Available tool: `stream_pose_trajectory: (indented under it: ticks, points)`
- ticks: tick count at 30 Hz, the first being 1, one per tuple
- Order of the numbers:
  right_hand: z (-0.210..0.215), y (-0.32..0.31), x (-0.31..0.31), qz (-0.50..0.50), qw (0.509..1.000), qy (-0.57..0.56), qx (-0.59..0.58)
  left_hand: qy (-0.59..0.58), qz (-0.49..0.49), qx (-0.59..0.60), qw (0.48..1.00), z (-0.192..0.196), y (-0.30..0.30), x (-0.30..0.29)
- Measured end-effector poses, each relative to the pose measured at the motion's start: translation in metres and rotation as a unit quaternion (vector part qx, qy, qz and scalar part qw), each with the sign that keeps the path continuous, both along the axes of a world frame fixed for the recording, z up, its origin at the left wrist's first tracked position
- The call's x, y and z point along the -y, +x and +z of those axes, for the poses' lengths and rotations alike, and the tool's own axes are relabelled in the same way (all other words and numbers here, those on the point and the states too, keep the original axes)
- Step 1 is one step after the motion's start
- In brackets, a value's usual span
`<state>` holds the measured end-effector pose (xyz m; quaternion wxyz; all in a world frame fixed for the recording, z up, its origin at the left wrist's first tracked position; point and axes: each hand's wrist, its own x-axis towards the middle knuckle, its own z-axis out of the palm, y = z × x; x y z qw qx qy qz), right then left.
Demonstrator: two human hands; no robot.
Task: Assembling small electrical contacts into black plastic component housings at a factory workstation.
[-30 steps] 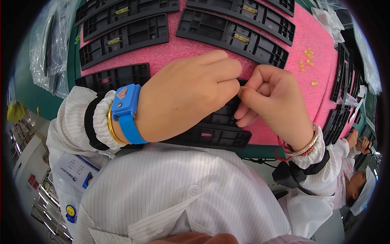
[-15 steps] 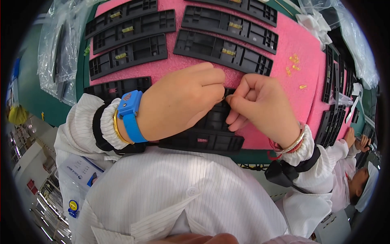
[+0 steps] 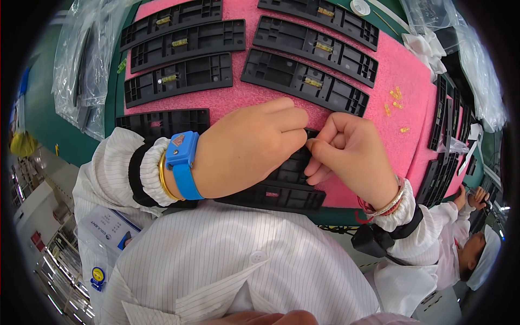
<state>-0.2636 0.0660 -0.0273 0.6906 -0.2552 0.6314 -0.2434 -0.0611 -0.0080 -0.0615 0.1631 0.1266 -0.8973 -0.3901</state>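
Both hands meet over a black plastic panel near the front edge of the pink mat. My left hand has its fingers curled downward, with the fingertips hidden behind the knuckles. Close beside it, my right hand pinches thumb against forefinger at the panel's far edge. Whatever either hand grips is too small or covered to make out. Another black panel with a small pink-showing slot lies just nearer to me. Partly under my left wrist is a further panel with a similar slot.
Several curved black panels lie in two columns farther back, each with a small yellow-green tube. Loose yellow tubes lie on the pink mat. Plastic bags are at left. More panels and a co-worker are at right.
The whole view has shifted slightly, so the panels and mat sit a little lower in the picture. Both hands keep nearly the same pose over the same panel.
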Motion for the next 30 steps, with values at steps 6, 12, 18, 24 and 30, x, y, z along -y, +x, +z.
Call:
stream_pose_trajectory:
  ticks: [6, 12, 18, 24, 30]
  points:
    - [-0.0017, 0.0005, -0.0012, -0.007, 1.000, -0.002, 0.003, -0.002, -0.003, 0.011, 1.000, 0.0024, -0.0004, -0.0012]
    - [-0.0004, -0.0001, -0.0016, -0.007, 1.000, -0.007, 0.001, -0.022, 0.003, 0.020, 1.000, 0.0017, 0.0002, -0.0023]
    - [0.0013, 0.0008, -0.0005, -0.007, 1.000, 0.000, 0.015, -0.005, 0.032, -0.025, 0.999, 0.0000, 0.0002, -0.0017]
    - [-0.0019, 0.0012, -0.0015, -0.007, 1.000, -0.006, 0.005, 0.020, 0.037, -0.014, 0.999, -0.0008, -0.0003, -0.0016]
    - [-0.0007, 0.0021, -0.0023, -0.020, 1.000, -0.002, 0.009, 0.020, 0.027, -0.008, 0.999, 0.0007, -0.0020, -0.0022]
